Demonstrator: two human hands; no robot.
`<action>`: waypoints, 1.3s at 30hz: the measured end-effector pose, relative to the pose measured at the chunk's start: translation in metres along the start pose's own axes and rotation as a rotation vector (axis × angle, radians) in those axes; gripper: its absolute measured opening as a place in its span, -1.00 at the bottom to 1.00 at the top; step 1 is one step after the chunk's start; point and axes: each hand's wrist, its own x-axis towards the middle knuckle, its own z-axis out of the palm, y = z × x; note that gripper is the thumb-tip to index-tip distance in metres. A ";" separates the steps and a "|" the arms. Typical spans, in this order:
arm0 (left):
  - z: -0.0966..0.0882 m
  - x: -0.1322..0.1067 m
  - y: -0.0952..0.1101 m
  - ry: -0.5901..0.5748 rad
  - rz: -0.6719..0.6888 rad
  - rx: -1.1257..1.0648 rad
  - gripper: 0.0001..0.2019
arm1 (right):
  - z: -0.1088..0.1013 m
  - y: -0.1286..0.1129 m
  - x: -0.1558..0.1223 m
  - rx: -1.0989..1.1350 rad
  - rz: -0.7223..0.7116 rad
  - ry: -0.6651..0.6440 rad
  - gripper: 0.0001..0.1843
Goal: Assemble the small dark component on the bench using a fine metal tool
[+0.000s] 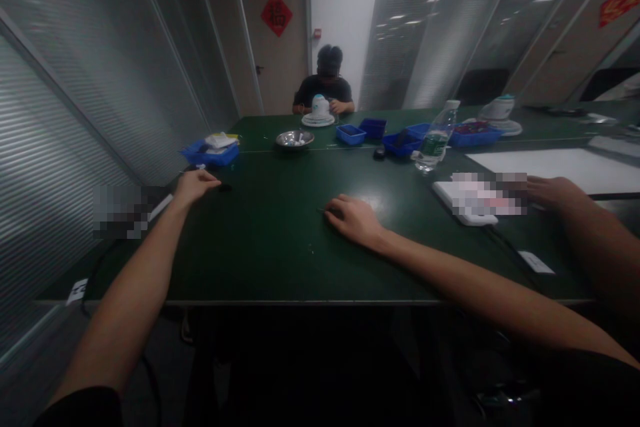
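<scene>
Small dark piece [226,187] sits on the left part of the green table [260,247], at the right side of the left hand's [193,187] fingertips. Those fingers are drawn into a narrow pinch, but I cannot tell whether they hold the piece or only come up beside it. At the left table edge, a pixelated item [120,213] lies near the left forearm. Beyond the left hand, on the far side, stands a blue tray [213,159] with white and yellow things in it. Farther right is a metal bowl [283,140] with small white bits inside. A person [327,87] sits at the far edge, hands at a white-and-blue device [320,107] on a round base. Nearer, the right hand [355,220] is low over the table with its fingers curled and the gap narrow; a thin sliver [321,209] shows at the left of its fingertips, though whether it is gripped I cannot tell. The dark piece is well apart from this hand. To the far right come more blue trays [351,135], a small black object [379,153] and a clear bottle [434,145]. At the near right, a co-worker's hand [553,191] is beside a white pad [470,217], partly pixelated
</scene>
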 end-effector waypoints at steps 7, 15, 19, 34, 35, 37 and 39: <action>0.007 0.002 -0.001 -0.081 0.158 -0.039 -0.72 | 0.002 0.002 0.001 -0.002 -0.015 0.014 -0.70; 0.011 0.003 -0.006 -0.196 0.121 -0.100 -0.59 | 0.000 -0.001 0.000 -0.001 -0.003 -0.002 -0.70; 0.010 -0.004 0.003 -0.179 0.090 -0.118 -0.57 | -0.001 -0.001 0.000 0.005 -0.007 -0.006 -0.68; 0.040 -0.054 0.075 -0.544 0.447 -0.130 -0.64 | 0.002 -0.002 -0.001 0.036 -0.158 0.011 -0.68; 0.048 -0.065 0.089 -0.598 0.528 -0.161 -0.65 | 0.002 -0.003 -0.001 0.037 -0.181 0.013 -0.68; 0.064 -0.088 0.115 -0.688 0.672 -0.224 -0.68 | 0.002 -0.004 -0.002 0.036 -0.220 0.014 -0.68; 0.077 -0.110 0.135 -0.753 0.775 -0.277 -0.69 | 0.001 -0.006 -0.003 0.034 -0.250 0.006 -0.67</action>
